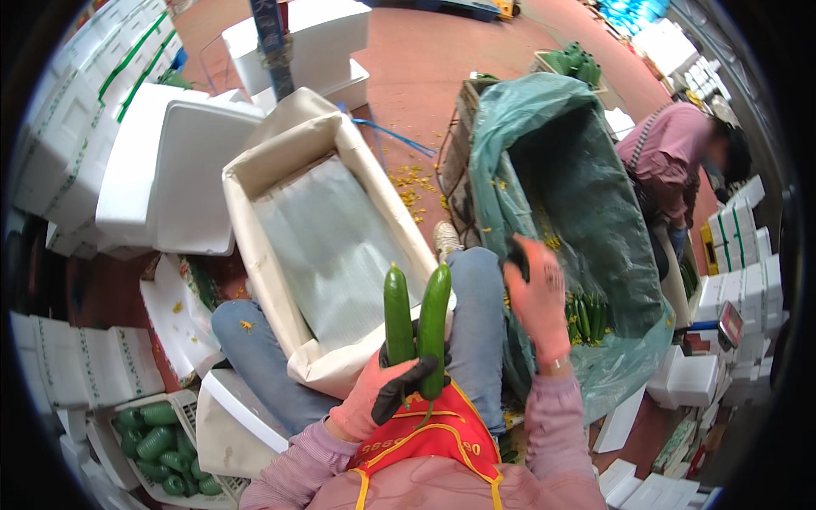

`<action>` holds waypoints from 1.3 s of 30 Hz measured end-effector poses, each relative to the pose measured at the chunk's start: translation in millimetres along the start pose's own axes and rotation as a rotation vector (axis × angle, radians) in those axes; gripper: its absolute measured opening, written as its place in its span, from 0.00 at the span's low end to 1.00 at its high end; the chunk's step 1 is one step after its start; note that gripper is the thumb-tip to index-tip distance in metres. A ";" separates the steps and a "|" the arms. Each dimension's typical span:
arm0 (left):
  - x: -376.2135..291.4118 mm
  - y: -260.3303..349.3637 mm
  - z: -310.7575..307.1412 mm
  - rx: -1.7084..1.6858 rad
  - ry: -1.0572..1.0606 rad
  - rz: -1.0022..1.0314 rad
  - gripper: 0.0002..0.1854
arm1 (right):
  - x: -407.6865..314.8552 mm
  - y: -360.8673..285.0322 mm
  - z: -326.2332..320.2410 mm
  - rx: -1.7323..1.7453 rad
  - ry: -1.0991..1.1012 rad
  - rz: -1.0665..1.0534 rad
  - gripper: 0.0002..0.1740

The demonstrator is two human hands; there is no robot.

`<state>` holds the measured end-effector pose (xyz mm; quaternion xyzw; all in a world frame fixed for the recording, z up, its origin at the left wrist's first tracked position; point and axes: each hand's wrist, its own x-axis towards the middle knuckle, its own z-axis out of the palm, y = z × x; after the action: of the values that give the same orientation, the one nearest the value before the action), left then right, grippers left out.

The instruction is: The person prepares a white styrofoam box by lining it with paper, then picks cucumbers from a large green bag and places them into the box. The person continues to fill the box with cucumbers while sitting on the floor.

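Note:
My left hand, in a pink work glove with black fingers, grips two cucumbers side by side, tips pointing away from me. They stand over the near edge of a foam box lined with cream paper and a silvery sheet. My right hand, gloved alike, is raised beside the near-left part of a crate lined with green plastic. Its fingers are bent and partly turned away; I see nothing held there. More cucumbers lie at the crate's near end.
White foam boxes are stacked on the left. A basket of netted green produce stands at the lower left. A co-worker bends over a box on the right. Yellow blossoms litter the floor.

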<state>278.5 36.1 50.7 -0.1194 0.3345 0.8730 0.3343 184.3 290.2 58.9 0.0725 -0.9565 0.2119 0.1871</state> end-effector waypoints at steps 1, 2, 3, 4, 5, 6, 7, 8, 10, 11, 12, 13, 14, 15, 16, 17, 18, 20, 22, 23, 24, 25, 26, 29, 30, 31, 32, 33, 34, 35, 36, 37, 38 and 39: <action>-0.1 1.5 -2.9 -0.012 0.019 0.029 0.29 | -19.3 -12.0 -6.6 0.246 -0.150 0.019 0.27; -0.1 3.4 -7.2 -0.020 0.037 0.056 0.29 | -31.5 -26.0 -5.0 0.321 -0.349 0.009 0.34; 0.8 4.8 -12.5 -0.026 0.048 0.114 0.29 | -45.6 -41.5 -7.9 0.462 -0.496 -0.001 0.41; -0.5 4.6 -17.9 -0.065 0.032 0.140 0.29 | -51.4 -56.7 -1.4 0.578 -0.710 0.067 0.47; -2.6 4.8 -24.8 0.032 0.111 0.154 0.28 | -57.3 -79.2 15.3 0.670 -0.673 0.095 0.50; -5.6 4.9 -33.1 0.111 0.151 0.215 0.28 | -52.4 -88.5 23.8 0.673 -0.697 0.147 0.49; -9.4 3.9 -40.8 0.149 0.137 0.307 0.27 | -47.6 -97.3 32.6 0.671 -0.723 0.220 0.49; -11.0 6.4 -51.9 0.096 0.330 0.361 0.27 | -39.3 -104.5 46.2 0.804 -0.715 0.180 0.48; -38.7 14.7 -75.9 0.187 0.730 0.429 0.24 | -24.6 -116.0 73.9 0.788 -0.749 0.157 0.46; -53.0 18.7 -85.4 0.113 0.740 0.544 0.20 | -18.2 -119.2 86.7 0.697 -0.905 0.204 0.46; -61.3 25.8 -96.8 0.039 0.775 0.572 0.23 | -12.1 -127.4 107.1 0.671 -0.941 0.156 0.46; -69.7 28.2 -103.6 0.096 0.798 0.618 0.32 | -9.5 -138.1 127.2 0.697 -0.926 0.051 0.46; -78.3 31.5 -109.7 0.075 0.766 0.677 0.34 | -10.3 -152.1 147.5 0.609 -0.991 0.045 0.46; -84.9 33.8 -114.1 0.029 0.743 0.729 0.36 | -10.2 -166.8 168.0 0.588 -0.951 -0.028 0.46; -92.2 35.8 -117.2 -0.051 0.676 0.727 0.35 | -15.6 -181.8 183.6 0.482 -0.996 -0.084 0.44; -94.5 35.9 -119.3 -0.053 0.701 0.705 0.35 | -19.4 -191.0 193.7 0.327 -1.187 -0.175 0.43; -96.6 35.2 -120.2 -0.085 0.723 0.709 0.34 | -23.1 -201.8 201.0 0.159 -1.242 -0.247 0.41; -92.4 31.7 -121.3 -0.076 0.706 0.703 0.32 | -25.6 -209.0 198.3 -0.102 -1.321 -0.378 0.36; -80.4 27.5 -121.5 -0.058 0.567 0.735 0.30 | -22.5 -201.5 176.2 0.039 -1.219 -0.360 0.36; -71.5 26.5 -121.0 -0.058 0.506 0.778 0.29 | -15.0 -195.7 165.2 0.099 -1.209 -0.353 0.36; -62.9 24.8 -119.5 0.026 0.522 0.825 0.28 | -13.1 -186.0 147.7 0.314 -1.196 -0.245 0.37; -51.7 23.6 -116.8 0.137 0.553 0.863 0.25 | -10.0 -173.6 130.9 0.526 -1.178 -0.131 0.39; -43.2 24.0 -113.0 0.098 0.610 0.736 0.24 | -7.9 -171.6 122.6 0.754 -1.141 0.020 0.40; -24.8 34.8 -98.9 0.756 0.616 0.590 0.26 | -5.8 -167.9 126.3 0.786 -0.920 -0.074 0.44; -19.1 42.9 -98.0 0.425 0.620 0.742 0.26 | -2.3 -163.0 137.5 0.676 -1.034 0.060 0.44; -14.9 50.7 -97.4 0.071 0.632 0.835 0.26 | -3.7 -161.5 151.3 0.532 -1.073 -0.027 0.43; -17.4 58.0 -99.3 0.185 0.625 0.848 0.25 | -5.8 -163.2 169.0 0.391 -1.108 -0.108 0.42; -19.3 64.5 -103.0 0.305 0.545 0.913 0.25 | -8.6 -163.2 185.5 0.220 -1.110 -0.152 0.41; -16.4 69.7 -108.9 0.721 0.722 0.830 0.26 | -16.7 -166.6 199.5 0.169 -1.142 -0.265 0.42; -14.7 73.0 -116.4 1.143 0.804 0.783 0.26 | -22.9 -168.5 209.2 0.094 -1.215 -0.344 0.42; -9.2 75.0 -124.8 1.566 0.856 0.716 0.27 | -23.5 -169.4 217.4 0.052 -1.271 -0.314 0.40; -1.0 73.7 -133.8 2.009 0.883 0.707 0.28 | -27.5 -170.5 216.9 0.088 -1.205 -0.240 0.36; 11.2 71.2 -141.8 2.218 0.775 0.624 0.28 | -28.4 -170.5 211.7 0.148 -1.118 -0.123 0.30; 20.7 66.8 -148.0 2.309 0.658 0.515 0.25 | -29.5 -168.8 199.4 0.161 -0.994 -0.161 0.24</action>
<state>216.5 -88.7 -35.2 0.1018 0.9935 0.0334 -0.0387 183.0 53.9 -56.2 0.2521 -0.9019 0.2097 -0.2812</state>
